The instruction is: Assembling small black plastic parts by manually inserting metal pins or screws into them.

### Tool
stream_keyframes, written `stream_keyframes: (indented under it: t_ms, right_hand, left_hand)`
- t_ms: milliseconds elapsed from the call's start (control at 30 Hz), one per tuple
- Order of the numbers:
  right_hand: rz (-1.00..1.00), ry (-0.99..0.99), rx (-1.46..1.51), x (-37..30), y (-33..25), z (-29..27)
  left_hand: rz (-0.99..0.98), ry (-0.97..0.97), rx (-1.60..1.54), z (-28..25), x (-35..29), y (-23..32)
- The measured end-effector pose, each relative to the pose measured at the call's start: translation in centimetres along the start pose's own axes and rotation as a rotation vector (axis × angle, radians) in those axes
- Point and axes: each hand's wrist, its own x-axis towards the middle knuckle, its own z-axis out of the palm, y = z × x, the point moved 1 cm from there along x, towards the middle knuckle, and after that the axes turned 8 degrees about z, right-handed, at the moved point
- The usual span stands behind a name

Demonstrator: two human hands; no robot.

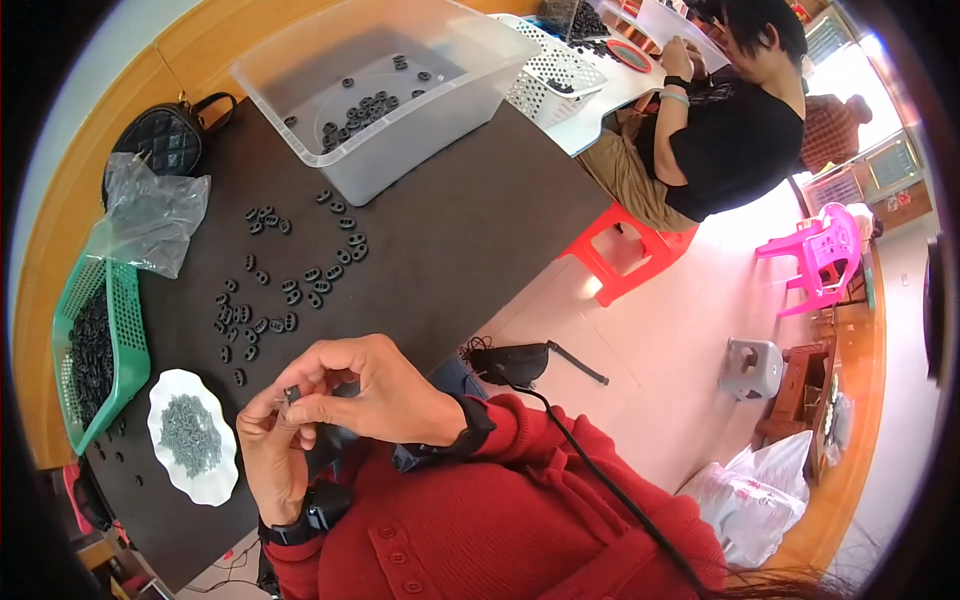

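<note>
Close in front of my chest, my left hand (268, 450) and my right hand (390, 400) meet, fingertips pinched together around a small black plastic piece (292, 394). Fingers of both hands cover most of this piece, so its full shape is hidden. Just left of my left hand, a white scalloped plate (228, 430) holds a heap of tiny grey metal parts (190, 436), too small to name. Beyond my hands, several black oval pieces with two holes (290, 322) lie scattered over the dark table (440, 250).
A clear plastic bin (420, 155) with more oval pieces stands on the table's far side. Along the left edge are a green basket (125, 330) of black parts, a plastic bag (160, 215) and a black handbag (155, 145). Another person (735, 140) sits on a red stool (610, 255).
</note>
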Motion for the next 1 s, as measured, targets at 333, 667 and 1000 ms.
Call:
stream_keyframes:
  t_ms: [333, 667, 1000]
  right_hand:
    - [-0.018, 0.016, -0.026, 0.9, 1.8, 1.3]
    - [-0.197, 0.121, -0.413, 0.2, -1.2, 2.3]
    - [-0.119, 0.076, -0.527, 0.8, 0.0, 5.6]
  left_hand:
    - [-0.018, -0.057, -0.129, -2.7, 0.4, 0.2]
    - [-0.115, 0.112, -0.297, 0.0, -1.1, 3.1]
    - [-0.145, 0.098, -0.400, -2.7, -3.5, 4.4]
